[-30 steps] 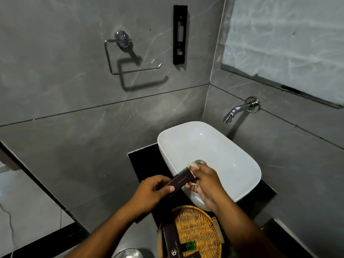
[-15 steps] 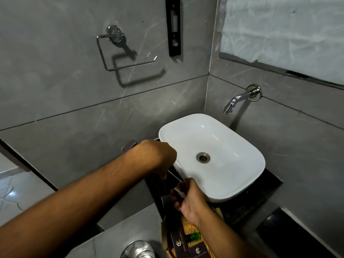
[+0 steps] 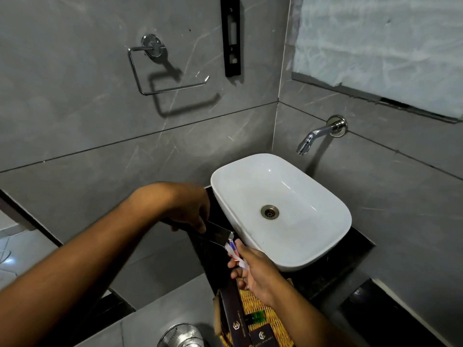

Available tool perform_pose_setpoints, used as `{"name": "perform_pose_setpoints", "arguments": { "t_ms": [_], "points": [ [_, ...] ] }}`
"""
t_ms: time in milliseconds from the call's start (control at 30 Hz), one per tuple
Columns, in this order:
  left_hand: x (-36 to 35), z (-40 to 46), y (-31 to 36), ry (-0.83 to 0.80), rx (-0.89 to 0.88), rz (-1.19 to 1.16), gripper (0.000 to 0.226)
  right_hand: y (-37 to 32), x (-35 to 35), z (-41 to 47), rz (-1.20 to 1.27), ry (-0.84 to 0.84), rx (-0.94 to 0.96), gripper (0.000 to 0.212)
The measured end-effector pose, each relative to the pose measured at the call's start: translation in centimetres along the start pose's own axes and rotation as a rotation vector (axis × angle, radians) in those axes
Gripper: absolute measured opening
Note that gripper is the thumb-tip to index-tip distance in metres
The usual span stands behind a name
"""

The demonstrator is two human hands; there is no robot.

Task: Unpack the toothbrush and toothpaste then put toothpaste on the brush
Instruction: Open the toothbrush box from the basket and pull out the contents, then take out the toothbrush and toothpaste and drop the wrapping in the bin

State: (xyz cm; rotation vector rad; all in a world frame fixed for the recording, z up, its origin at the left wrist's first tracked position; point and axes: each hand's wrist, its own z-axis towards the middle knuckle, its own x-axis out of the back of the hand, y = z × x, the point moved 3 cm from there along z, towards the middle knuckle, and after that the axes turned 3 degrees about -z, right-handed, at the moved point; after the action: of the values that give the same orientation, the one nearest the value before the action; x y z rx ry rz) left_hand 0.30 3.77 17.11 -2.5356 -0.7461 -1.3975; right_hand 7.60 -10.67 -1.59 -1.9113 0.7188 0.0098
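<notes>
My left hand (image 3: 186, 209) grips a dark narrow box (image 3: 215, 233) from above, to the left of the white basin. Its open end points toward my right hand (image 3: 258, 271). A small white tube with red and blue print, the toothpaste (image 3: 234, 251), sticks out of that open end, and my right hand pinches it between thumb and fingers. Both hands hover over the black counter beside the basin. Another long dark box (image 3: 231, 319) with a gold logo lies in the wicker tray below my right hand. No bare toothbrush is in sight.
A white basin (image 3: 333, 221) sits on the black counter (image 3: 355, 261), with a wall tap (image 3: 318, 136) above it. The wicker tray (image 3: 278, 329) holds a small green bottle (image 3: 255, 317) and another dark box (image 3: 263, 335). A metal lid (image 3: 180, 335) shows at the bottom edge.
My left hand has come back down from beside the basin's rim with the dark box. My right hand has risen from the tray and taken hold of the tube at the box's open end.
</notes>
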Motion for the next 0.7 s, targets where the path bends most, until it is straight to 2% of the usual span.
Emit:
{"name": "perform_pose_setpoints", "arguments": {
  "t_ms": [100, 167, 233, 433, 500, 600, 700],
  "points": [
    [-0.6, -0.2, -1.1, -0.007, 0.020, -0.102, 0.023, -0.3, -0.2, -0.9, -0.146, -0.129, 0.064, 0.044],
    [-1.4, -0.1, -1.2, -0.028, 0.023, -0.155, 0.024, -0.8, -0.8, -1.3, -0.303, -0.156, 0.094, 0.033],
    [-2.2, 0.2, -0.7, -0.055, 0.008, -0.176, 0.024, -1.2, -1.2, -1.4, -0.474, -0.129, 0.123, 0.023],
    [-3.7, 0.3, -2.4, -0.018, -0.030, -0.294, 0.022, -1.5, 0.4, -1.7, -0.804, 0.023, 0.181, 0.021],
    [-5.2, -0.1, -4.5, 0.030, -0.044, -0.430, 0.020, -0.6, 2.0, -2.1, -0.869, 0.075, 0.177, 0.024],
    [-8.8, -0.3, -7.4, 0.199, -0.020, -0.728, 0.011, 1.5, 4.5, -2.8, -0.969, 0.153, 0.159, 0.022],
    [-13.5, -0.2, -8.3, 0.326, 0.010, -1.108, 0.006, 4.1, 6.0, -2.6, -1.272, 0.193, 0.144, 0.013]
  ]
}}
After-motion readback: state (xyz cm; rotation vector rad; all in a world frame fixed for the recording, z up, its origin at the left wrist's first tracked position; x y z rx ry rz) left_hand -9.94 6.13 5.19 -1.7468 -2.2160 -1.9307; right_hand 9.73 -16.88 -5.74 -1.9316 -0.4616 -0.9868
